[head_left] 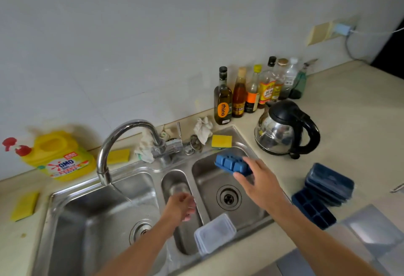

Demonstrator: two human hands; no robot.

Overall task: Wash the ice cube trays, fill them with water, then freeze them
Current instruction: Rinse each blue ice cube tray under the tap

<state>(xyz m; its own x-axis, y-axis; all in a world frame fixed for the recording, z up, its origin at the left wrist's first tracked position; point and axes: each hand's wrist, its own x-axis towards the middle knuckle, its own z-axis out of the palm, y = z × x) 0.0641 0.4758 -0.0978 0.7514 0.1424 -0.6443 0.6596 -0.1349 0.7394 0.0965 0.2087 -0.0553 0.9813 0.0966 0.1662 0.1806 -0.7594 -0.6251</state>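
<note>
Several ice cube trays were in view, and only one was at the sink. The right hand [259, 179] gripped a blue tray [232, 164] by its near end, holding it upside down over the far side of the right basin [203, 179]. A stack of dark trays [330, 184] sat on the counter [349, 122] to the right of the sink. One open tray [313, 209] lay just beside the stack on its near side, and both were well apart from the water.

The left hand [180, 207] hovered over the narrow middle basin [185, 240] with fingers curled. Blur made it impossible to tell whether it held anything. The tap [129, 142] was swung over the left basin [76, 210], and a thin stream appeared to run from it. A yellow sponge [221, 141] lay on the far rim, a detergent bottle [59, 157] stood at far left, and clear lids [215, 233] rested on the near rim.

By my reading, the job was early in its washing stage. One tray was in hand, and the others on the counter looked untouched. Filling and freezing were yet to begin: no tray showed water, and no freezer was in sight.
</note>
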